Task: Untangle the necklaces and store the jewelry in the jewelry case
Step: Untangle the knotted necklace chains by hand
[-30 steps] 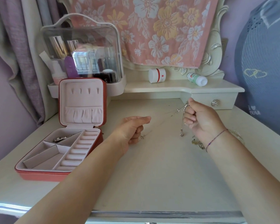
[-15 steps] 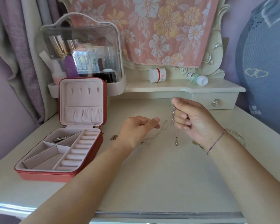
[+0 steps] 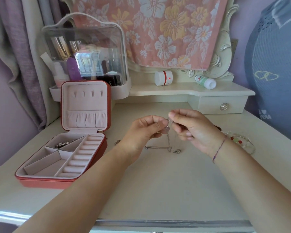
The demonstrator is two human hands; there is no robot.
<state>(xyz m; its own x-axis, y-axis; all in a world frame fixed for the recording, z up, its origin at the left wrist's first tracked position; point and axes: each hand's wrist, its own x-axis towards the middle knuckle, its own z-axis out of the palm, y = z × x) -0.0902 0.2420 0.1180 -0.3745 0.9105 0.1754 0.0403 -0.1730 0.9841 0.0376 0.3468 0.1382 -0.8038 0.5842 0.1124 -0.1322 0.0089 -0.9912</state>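
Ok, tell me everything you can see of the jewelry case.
The jewelry case is square, coral-red outside, lined in pale pink velvety fabric. It sits open on the desk at left, lid upright with four hook slots and a gathered pocket. The base has ring rolls and angled compartments; the far one holds silvery jewelry.

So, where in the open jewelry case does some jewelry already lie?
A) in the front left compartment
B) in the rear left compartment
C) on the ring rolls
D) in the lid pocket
B: silver pieces lie in that compartment of the jewelry case; the other sections show only lining.
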